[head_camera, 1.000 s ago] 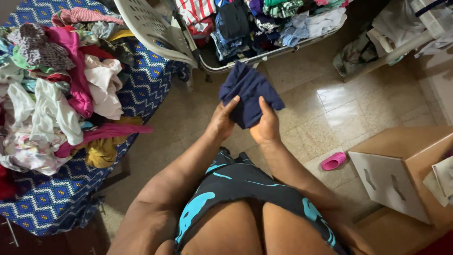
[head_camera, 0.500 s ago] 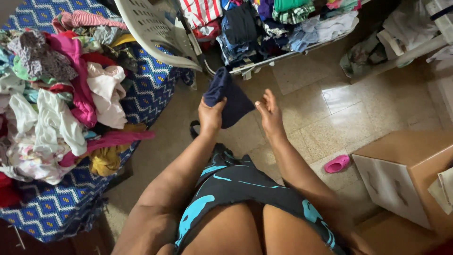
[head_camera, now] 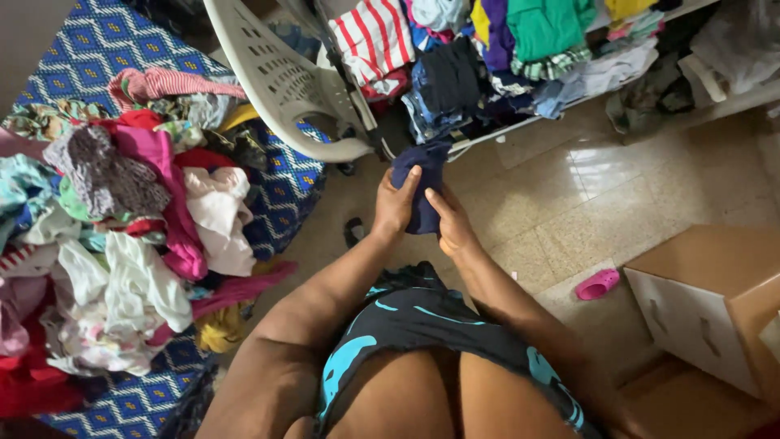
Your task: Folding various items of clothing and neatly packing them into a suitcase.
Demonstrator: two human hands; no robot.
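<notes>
Above the tiled floor (head_camera: 569, 211), both hands, left (head_camera: 396, 207) and right (head_camera: 451, 226), pinch a folded navy garment (head_camera: 422, 183); keeping its edges aligned while pressing should hold the fold tidy.

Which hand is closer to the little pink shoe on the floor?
The right hand. It holds the navy cloth on the side toward the pink shoe; the left hand grips the cloth's far side, farther away.

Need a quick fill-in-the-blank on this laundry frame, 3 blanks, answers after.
1. Both hands, left hand and right hand, grip a folded ____ blue garment.
2. The small sandal lying on the tiled floor is ____ in colour.
3. The pile of mixed clothes lies on a blue ____-patterned cloth.

Answers: navy; pink; diamond
</notes>
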